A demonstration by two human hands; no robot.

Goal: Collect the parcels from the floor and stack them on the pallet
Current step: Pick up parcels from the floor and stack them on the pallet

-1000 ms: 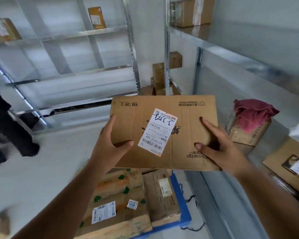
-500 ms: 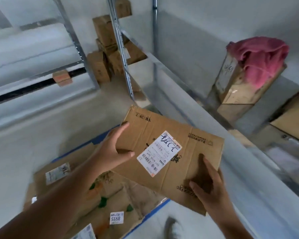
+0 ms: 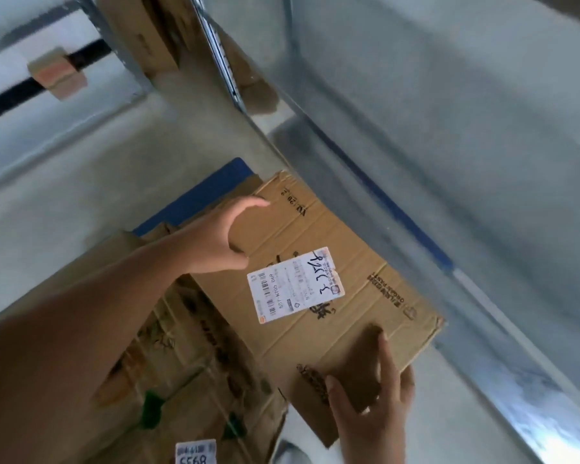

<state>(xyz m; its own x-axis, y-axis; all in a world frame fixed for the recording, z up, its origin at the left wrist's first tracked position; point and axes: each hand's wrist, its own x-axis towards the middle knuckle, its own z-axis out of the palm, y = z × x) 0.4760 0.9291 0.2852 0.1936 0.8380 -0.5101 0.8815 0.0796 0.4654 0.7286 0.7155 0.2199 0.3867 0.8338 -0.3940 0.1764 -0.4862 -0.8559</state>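
While the left hand (image 3: 215, 242) curls over the far-left edge of a flat brown cardboard parcel (image 3: 318, 283), thumb on top near the upper corner and fingers wrapped under the side, the right hand (image 3: 372, 410) grips the near-right end, with its fingers (image 3: 387, 360) spread flat on the top face and the palm under the near edge. Both hands are closed on the parcel and carry it between them. The parcel is a shallow rectangle whose long axis runs diagonally from upper left to lower right in the view, its broad face turned up and tilted slightly toward the camera. A white shipping label (image 3: 295, 284) with black handwriting and a barcode sits near the middle of that face, skewed against the parcel's edges. The parcel hangs above and partly over a stack of brown cardboard boxes with green printed marks (image 3: 181, 363), which rests on a blue plastic pallet (image 3: 198, 199); whether the parcel touches the stack I cannot tell. A second white label (image 3: 196, 452) shows on a box at the bottom edge. To the right runs a grey metal shelf (image 3: 416, 145), and pale concrete floor (image 3: 81, 195) lies to the left, where a small brown box (image 3: 57, 73) sits farther off, blurred.
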